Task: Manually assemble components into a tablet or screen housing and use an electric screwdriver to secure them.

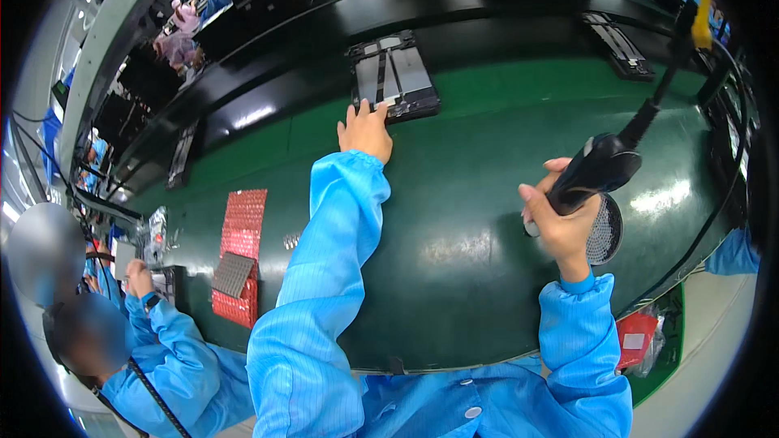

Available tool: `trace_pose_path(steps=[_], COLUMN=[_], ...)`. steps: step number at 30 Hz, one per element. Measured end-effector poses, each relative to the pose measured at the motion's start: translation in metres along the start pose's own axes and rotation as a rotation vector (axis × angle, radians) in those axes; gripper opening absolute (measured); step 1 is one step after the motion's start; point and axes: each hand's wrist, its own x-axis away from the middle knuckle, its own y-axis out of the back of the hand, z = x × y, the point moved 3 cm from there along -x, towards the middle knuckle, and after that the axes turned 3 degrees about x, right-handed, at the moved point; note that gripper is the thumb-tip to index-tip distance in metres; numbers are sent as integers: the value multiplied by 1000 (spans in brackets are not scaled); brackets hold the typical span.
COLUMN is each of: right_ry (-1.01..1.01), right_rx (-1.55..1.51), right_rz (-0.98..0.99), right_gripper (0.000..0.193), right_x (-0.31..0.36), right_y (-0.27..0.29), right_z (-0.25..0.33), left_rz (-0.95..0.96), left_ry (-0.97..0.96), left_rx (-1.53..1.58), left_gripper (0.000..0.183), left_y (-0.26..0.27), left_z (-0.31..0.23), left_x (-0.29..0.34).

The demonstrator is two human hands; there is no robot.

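Note:
My left hand [367, 131] reaches to the far side of the green bench, its fingers spread over the near left edge of a flat black electronic unit [398, 73]. That unit has grey panels split by dark strips. In my right hand [564, 219] is a black electric screwdriver [596, 170], gripped around its body, with its cable rising to the upper right. The tip of the screwdriver is hard to make out. Just right of this hand, partly behind it, a round black dish [603, 231] holds many small silvery pieces.
Red bubble wrap [243, 223] lies on the bench [454, 300] at left, a grey-brown slab [233, 274] on it. Another unit [618, 45] sits far right. At left a co-worker's hand [139, 278] holds a grey piece. A black cable [706, 247] curves down the right.

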Motion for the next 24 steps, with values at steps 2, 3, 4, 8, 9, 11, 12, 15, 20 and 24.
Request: trace_pose_path(steps=[2, 3, 4, 8, 9, 11, 12, 15, 20, 24], right_ry=[-34, -47, -60, -89, -70, -14, 26, 39, 54, 47], right_rx=[2, -5, 0, -9, 36, 44, 90, 85, 86, 97], right_rz=[42, 31, 21, -29, -44, -58, -61, -47, -30, -44], right_gripper=[36, 36, 36, 35, 35, 34, 34, 34, 35, 35], right_x=[2, 3, 2, -3, -5, -8, -11, -12, -8, -5], right_y=[1, 2, 2, 4, 9, 11, 11, 9, 7, 8], right_z=[-5, -6, -6, -6, -5, -3, -3, -2, -2, -1], left_rz=[57, 92, 132, -87, -34, 6, 22, 78, -17, 22], left_ry=[8, -20, -43, -167, -111, -34, 12, 273, 347, 265], left_rx=[57, 108, 157, 231, 280, 333, 298, 281, 396, 352], left_gripper=[41, 43, 45, 22, 17, 12, 13, 21, 39, 42], left_y=[2, 7, 13, 72, 78, 88, 89, 89, 71, 67], left_z=[14, 18, 24, 40, 39, 51, 56, 59, 50, 50], left_x=[-5, -2, 4, 64, 81, 121, 141, 188, 205, 191])
